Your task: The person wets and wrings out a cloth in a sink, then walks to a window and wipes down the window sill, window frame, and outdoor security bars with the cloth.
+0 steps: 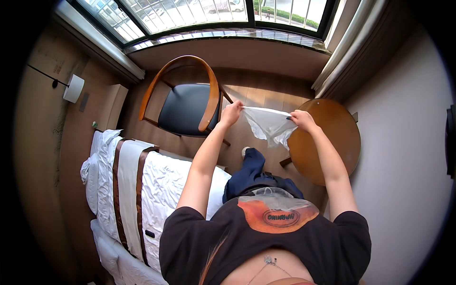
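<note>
A thin white plastic bag point(268, 124) hangs stretched between my two hands, its top edge pulled nearly straight and its lower part drooping in folds. My left hand point(232, 113) is closed on the bag's left corner, close to the chair's right armrest. At the opposite corner my right hand point(302, 119) pinches the edge, over the near left side of the round table. Both arms reach forward, away from my body. Whether the bag's mouth is parted I cannot tell.
A wooden armchair point(185, 107) with a dark seat stands ahead to the left. The round brown table point(332, 142) is at the right by the wall. A bed point(164, 190) with white bedding lies to the left, a small black object point(150, 234) on it. Windows point(204, 14) are ahead.
</note>
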`<state>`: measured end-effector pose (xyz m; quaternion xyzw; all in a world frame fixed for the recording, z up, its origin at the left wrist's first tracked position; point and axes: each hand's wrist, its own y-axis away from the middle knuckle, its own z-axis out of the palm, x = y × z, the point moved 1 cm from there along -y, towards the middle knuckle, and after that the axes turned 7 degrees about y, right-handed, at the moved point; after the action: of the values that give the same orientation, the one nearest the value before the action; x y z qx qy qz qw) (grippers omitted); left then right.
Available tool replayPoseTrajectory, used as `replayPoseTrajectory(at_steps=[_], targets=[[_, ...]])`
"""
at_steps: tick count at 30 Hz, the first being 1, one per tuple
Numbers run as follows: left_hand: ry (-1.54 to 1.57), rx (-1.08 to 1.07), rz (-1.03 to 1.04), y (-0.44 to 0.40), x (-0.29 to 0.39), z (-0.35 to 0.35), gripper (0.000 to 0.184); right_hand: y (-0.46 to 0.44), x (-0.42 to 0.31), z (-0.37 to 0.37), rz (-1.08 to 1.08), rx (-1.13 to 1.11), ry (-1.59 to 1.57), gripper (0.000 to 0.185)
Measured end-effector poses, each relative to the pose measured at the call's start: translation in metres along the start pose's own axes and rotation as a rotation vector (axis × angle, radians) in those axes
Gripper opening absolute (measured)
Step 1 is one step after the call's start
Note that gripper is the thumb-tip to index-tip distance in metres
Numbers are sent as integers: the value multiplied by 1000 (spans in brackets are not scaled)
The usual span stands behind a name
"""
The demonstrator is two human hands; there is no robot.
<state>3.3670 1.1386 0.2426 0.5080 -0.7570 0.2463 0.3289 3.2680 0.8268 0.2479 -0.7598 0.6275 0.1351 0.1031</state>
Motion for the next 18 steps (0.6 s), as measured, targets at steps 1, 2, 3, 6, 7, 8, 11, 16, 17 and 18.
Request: replayPoseTrajectory(at_steps=[1, 2, 3, 6, 7, 8, 11, 16, 17, 18], targets=[[-48, 185, 99, -17, 6, -12, 8, -16, -3, -13, 35, 268, -42, 18], [-26, 338, 348, -32, 19, -23, 7, -33, -11, -27, -54, 623, 84, 21], [-1, 489, 592, -46, 26, -32, 6, -46, -28, -43, 26, 803, 140, 23], [-198, -302, 533, -84, -26, -20, 7, -89, -15, 0, -199, 283, 230, 21], [-373, -805, 181, -92, -41, -19, 9, -103, 5, 30, -269, -192, 195, 22], [-382, -860, 156, -103, -59, -19, 10, -110, -1, 28, -113, -703, 271, 26], [-311, -551, 107, -147, -73, -37, 11, -145, 13, 21, 188, -441, -33, 25], [33, 339, 433, -220, -21, -64, 4, -207, 16, -25, 290, 526, -231, 25], [58, 501, 531, -230, -13, -63, 3, -216, 12, -36, 270, 704, -183, 24], [-24, 392, 589, -240, -13, -60, 3, -225, 19, -35, 196, 605, -56, 22]])
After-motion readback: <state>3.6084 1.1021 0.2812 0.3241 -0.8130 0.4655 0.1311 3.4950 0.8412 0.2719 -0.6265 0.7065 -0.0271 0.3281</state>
